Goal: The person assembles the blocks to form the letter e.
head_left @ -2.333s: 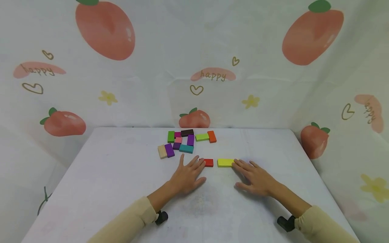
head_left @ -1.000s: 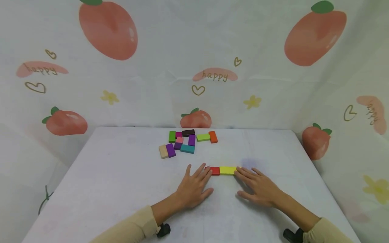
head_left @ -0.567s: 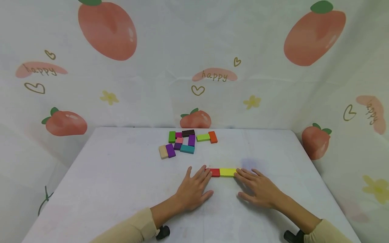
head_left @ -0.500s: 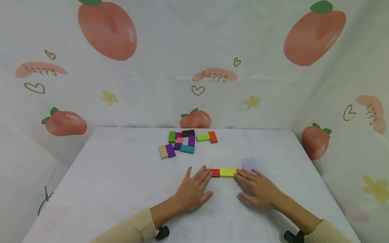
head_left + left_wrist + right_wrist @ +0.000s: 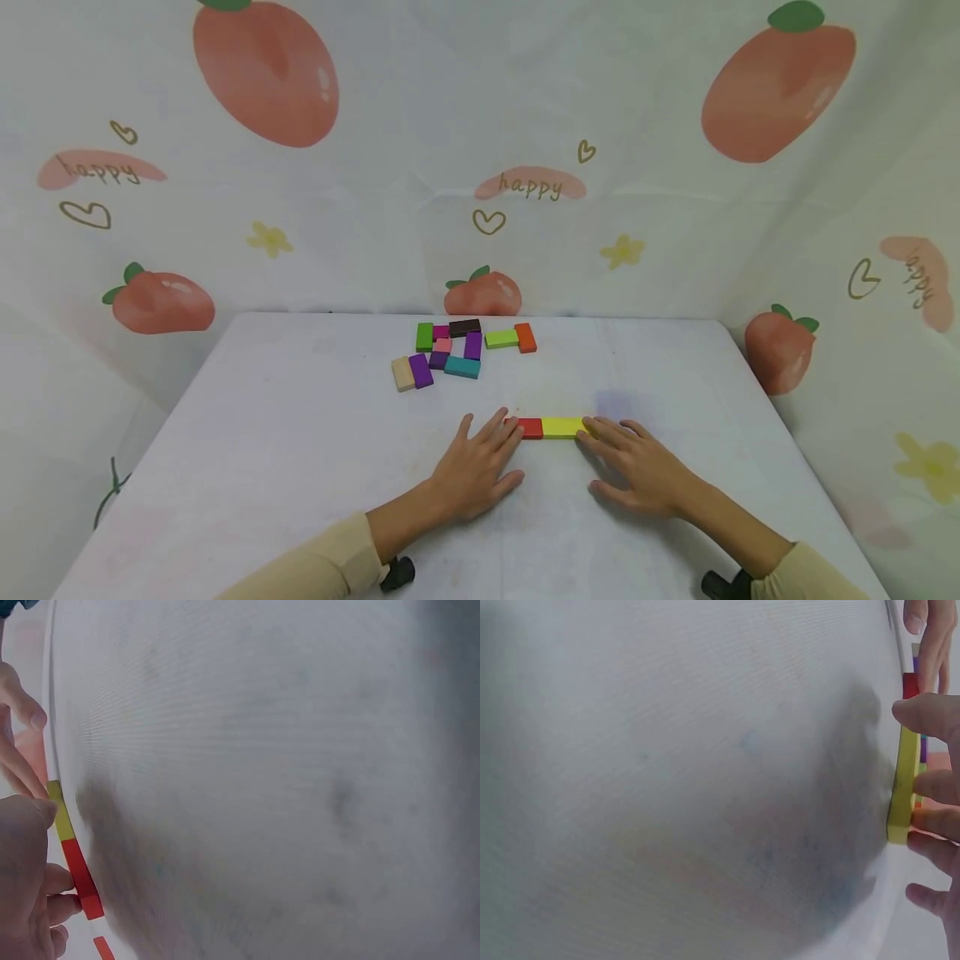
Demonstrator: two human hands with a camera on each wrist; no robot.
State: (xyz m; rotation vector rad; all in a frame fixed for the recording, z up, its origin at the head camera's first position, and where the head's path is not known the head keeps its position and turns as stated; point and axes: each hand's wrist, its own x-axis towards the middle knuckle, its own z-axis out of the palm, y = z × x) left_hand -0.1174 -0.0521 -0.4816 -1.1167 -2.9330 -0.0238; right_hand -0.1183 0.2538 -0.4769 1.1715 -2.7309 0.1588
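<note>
A red block (image 5: 532, 428) and a longer yellow block (image 5: 562, 427) lie end to end in a row on the white table. My left hand (image 5: 474, 471) rests its straight fingertips on the red block's left end, thumb spread apart from it. At the other end, my right hand (image 5: 637, 465) touches the yellow block with its outstretched fingertips. In the left wrist view the red block (image 5: 82, 879) meets the yellow block (image 5: 60, 810). From the right wrist, fingers (image 5: 934, 823) lie on the top of the yellow block (image 5: 903, 787). The fingers hide both outer ends in the head view.
Behind the row lies a loose group of coloured blocks, among them teal (image 5: 462, 367), tan (image 5: 403, 374), green (image 5: 424, 337), dark brown (image 5: 465, 328) and orange (image 5: 526, 337). A printed cloth (image 5: 360, 208) hangs along the table's (image 5: 262, 433) back edge.
Earlier a gap stood between the red and yellow blocks; both hands slid them toward the person and together until the ends met. Over the last half second hardly anything moves.
</note>
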